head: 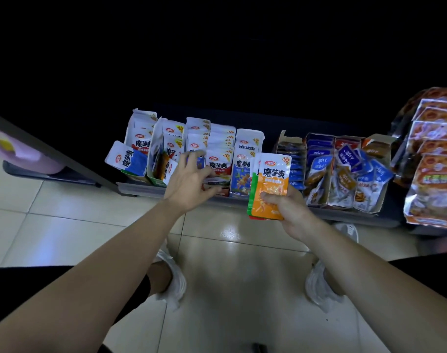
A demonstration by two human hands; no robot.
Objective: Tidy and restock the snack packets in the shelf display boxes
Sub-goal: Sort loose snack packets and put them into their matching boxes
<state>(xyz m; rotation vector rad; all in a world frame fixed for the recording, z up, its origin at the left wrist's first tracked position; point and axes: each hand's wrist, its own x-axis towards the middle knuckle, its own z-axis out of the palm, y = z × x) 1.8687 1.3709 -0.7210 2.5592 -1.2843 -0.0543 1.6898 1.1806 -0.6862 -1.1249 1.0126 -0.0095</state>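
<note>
Sorting step, by my reading: mixed flavours going back to their own boxes. Right hand (284, 208) grips a stack of packets (270, 186) by its lower end, thumb curled across the orange front one. A green edge shows behind it on the left, a sliver of red at the bottom. The stack is upright, just in front of the shelf edge (332, 215), clear of the boxes.

Left hand (191, 182) is out over the white display boxes (250, 136), fingers spread and bent down onto the packet tops around the second and third box. A bit of blue packet (200, 161) shows between the fingers. It is blurred, so I cannot tell whether I have it pinched or only touch it.

Boxes, left to right:
- first box (140, 118): white packets upright, one blue-panelled packet (128, 160) leaning out over its front.
- second box (156, 138): a jumble, orange and red ones slumped low.
- third: a row of red-banded packets (218, 165), fairly orderly.
- fourth: blue ones (242, 174).
- further right: brown cardboard boxes (281, 138) with dark blue and brown packets (349, 169), many tipped forward.
- far right: large bags (433, 174), stacked.

Next move, as I judge it: lift a stray out of the wrong row and slot it with its colour. That needs a light pinch at the top edge so its neighbours don't topple.
</note>
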